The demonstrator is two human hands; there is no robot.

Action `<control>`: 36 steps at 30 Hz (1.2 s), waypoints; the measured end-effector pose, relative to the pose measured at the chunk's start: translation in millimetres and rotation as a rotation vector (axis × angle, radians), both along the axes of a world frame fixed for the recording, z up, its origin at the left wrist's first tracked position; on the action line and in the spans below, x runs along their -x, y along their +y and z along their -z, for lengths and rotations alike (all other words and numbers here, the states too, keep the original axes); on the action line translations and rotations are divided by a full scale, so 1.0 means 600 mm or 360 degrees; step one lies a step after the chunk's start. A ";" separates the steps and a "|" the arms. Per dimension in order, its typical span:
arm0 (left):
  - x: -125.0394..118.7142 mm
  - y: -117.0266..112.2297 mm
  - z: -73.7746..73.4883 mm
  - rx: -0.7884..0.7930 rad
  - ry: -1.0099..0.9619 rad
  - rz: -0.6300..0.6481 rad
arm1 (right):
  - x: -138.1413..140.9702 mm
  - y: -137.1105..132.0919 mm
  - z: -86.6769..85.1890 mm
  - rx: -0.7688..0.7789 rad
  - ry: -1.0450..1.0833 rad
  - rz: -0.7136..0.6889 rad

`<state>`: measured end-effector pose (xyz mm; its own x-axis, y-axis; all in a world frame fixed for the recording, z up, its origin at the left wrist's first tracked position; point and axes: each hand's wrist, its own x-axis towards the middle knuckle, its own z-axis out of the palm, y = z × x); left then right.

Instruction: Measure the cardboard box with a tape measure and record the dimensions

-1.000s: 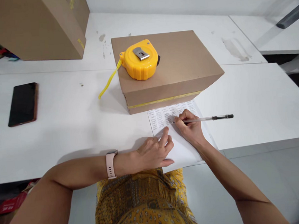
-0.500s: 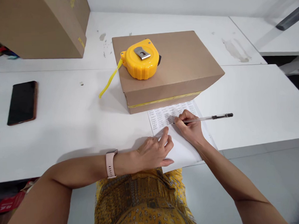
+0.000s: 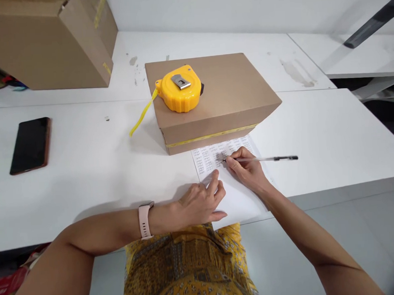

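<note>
My right hand (image 3: pixel 247 169) pinches a clear pen (image 3: pixel 271 159), its tip on a sheet of paper (image 3: pixel 236 198) filled with small handwritten rows at the top. My left hand (image 3: pixel 202 203) rests on the sheet's left edge, fingers loosely spread and pressing it flat; a pink watch is on that wrist. Just beyond the sheet lies a flat brown cardboard box (image 3: pixel 233 92) sealed with yellow tape. A yellow tape measure (image 3: pixel 179 88) sits on the box's left part, its yellow strap hanging down to the table.
A black phone (image 3: pixel 30 144) lies on the white table (image 3: pixel 333 134) at the left. A big cardboard carton (image 3: pixel 43 41) stands at the back left. The table's front edge runs just under my hands. Another white desk adjoins at the back right.
The view has tilted a little, so everything sits slightly lower in the picture. My right hand and the pen tip shifted slightly left along the written rows; my left hand stays on the paper.
</note>
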<state>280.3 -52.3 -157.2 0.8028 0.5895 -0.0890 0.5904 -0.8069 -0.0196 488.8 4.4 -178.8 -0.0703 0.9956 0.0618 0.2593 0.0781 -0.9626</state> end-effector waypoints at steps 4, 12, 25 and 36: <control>-0.001 0.000 -0.004 0.0006 0.0019 -0.0005 | 0.008 -0.003 0.000 -0.0111 -0.0142 0.0113; -0.002 0.002 -0.008 0.0024 0.0030 -0.0003 | 0.009 -0.002 -0.002 -0.0093 -0.0205 0.0027; -0.001 0.001 -0.007 -0.0010 0.0045 0.0003 | 0.009 0.000 0.002 -0.0156 -0.0251 -0.0004; 0.000 0.000 -0.009 -0.0010 0.0009 0.0006 | 0.008 -0.001 0.003 -0.0125 -0.0210 -0.0008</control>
